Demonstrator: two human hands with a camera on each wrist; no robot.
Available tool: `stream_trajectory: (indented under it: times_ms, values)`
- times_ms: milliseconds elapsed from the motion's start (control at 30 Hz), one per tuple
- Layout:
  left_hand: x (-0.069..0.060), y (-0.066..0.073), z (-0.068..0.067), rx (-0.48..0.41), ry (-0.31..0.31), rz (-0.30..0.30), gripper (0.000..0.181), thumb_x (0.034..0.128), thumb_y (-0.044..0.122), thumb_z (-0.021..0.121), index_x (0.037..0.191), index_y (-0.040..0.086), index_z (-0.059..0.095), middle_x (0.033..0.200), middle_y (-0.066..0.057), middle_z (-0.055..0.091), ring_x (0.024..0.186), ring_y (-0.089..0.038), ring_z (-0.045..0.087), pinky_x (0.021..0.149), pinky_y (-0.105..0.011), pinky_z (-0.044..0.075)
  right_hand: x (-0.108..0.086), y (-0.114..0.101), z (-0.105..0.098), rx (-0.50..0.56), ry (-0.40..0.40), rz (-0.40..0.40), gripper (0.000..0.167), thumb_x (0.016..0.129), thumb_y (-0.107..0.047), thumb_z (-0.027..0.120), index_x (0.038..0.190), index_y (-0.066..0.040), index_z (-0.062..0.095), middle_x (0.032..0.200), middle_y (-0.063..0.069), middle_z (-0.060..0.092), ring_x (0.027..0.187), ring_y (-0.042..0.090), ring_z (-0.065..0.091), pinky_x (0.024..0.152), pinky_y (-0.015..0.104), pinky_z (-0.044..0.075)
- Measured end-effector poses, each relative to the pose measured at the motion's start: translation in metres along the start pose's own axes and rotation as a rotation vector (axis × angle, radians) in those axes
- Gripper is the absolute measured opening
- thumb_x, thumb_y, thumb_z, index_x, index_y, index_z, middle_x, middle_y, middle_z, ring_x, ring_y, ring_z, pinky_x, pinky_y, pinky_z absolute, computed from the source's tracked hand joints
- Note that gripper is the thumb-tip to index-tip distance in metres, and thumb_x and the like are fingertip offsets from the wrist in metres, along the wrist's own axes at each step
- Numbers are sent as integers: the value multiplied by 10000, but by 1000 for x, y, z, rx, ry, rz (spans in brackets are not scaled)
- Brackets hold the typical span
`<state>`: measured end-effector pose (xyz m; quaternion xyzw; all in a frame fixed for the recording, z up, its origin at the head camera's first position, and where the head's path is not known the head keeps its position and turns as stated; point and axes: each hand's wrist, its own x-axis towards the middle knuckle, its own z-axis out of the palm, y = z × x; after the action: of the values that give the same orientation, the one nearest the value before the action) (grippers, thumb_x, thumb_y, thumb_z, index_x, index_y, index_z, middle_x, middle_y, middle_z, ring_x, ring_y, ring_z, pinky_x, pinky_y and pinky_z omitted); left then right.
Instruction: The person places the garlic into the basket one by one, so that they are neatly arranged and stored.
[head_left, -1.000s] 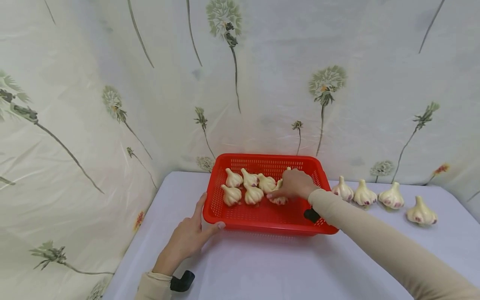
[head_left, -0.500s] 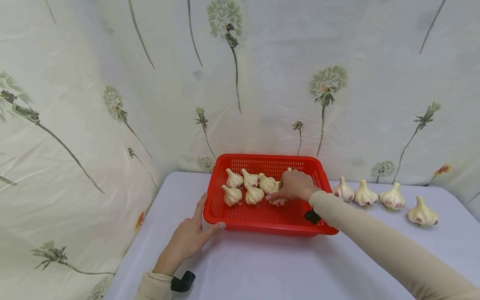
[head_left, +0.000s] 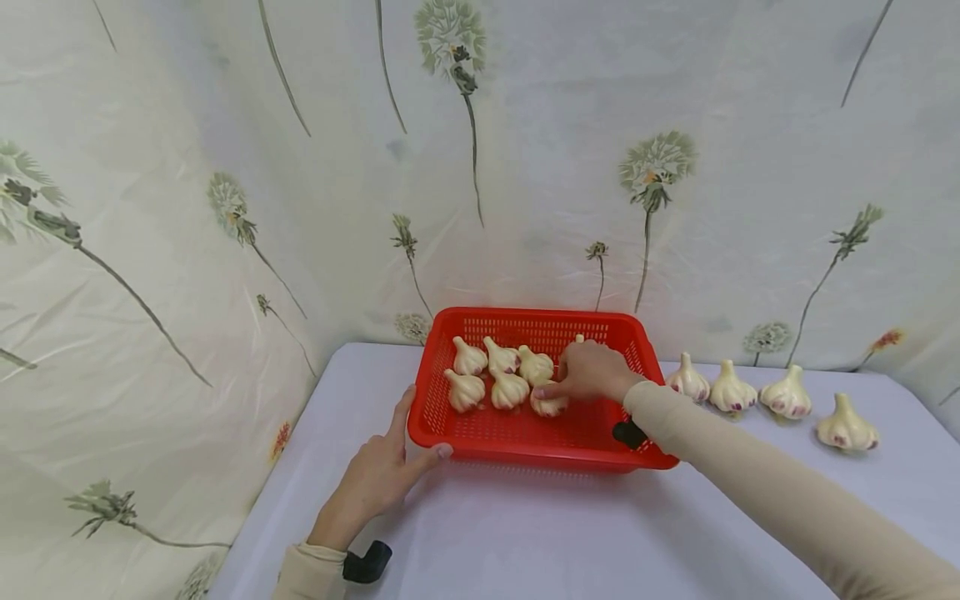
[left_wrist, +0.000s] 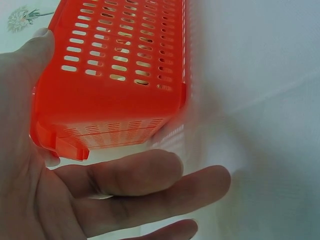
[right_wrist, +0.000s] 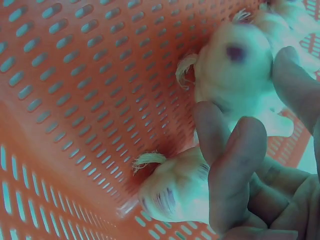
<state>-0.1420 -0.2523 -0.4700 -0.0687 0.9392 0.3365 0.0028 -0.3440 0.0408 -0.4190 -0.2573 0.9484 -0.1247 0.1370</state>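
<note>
A red plastic basket (head_left: 525, 454) holds several garlic bulbs (head_left: 465, 392). My right hand (head_left: 596, 371) reaches into its right half and grips one bulb (head_left: 550, 402) (right_wrist: 237, 70) between thumb and fingers, beside the front row. Another bulb (right_wrist: 175, 190) lies under the curled fingers in the right wrist view; only its tip (head_left: 579, 338) shows behind the hand in the head view. My left hand (head_left: 378, 475) (left_wrist: 115, 190) rests at the basket's front left corner, thumb and index finger touching it and the other fingers extended.
To the right of the basket, several more garlic bulbs (head_left: 785, 393) stand on the white tabletop (head_left: 525, 533), the rightmost one (head_left: 847, 427) nearer the front. A flower-patterned sheet (head_left: 525, 167) hangs behind and on the left.
The bulb in my right hand has shifted slightly left and toward the front of the basket, away from the bulb behind it. My left hand and the basket have stayed put.
</note>
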Motion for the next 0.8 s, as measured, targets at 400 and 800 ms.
stream_trajectory:
  times_ms: [400,800]
  values:
    - [0,-1,1,4,6,10,1087,881,763,664,1712,316,124,590,-34,468,514,-146,383,489,-284,301,2,1,5,9,49,-50,542,913,-570,780,608,-132,689,510,-53,476,514,112,457,484,260,339]
    - [0,-1,1,1,4,9,1095,882,760,663,1715,299,122,598,-30,463,524,-143,382,491,-286,301,5,0,10,13,69,-78,595,926,-564,770,527,-167,575,487,-65,402,488,105,411,489,264,309]
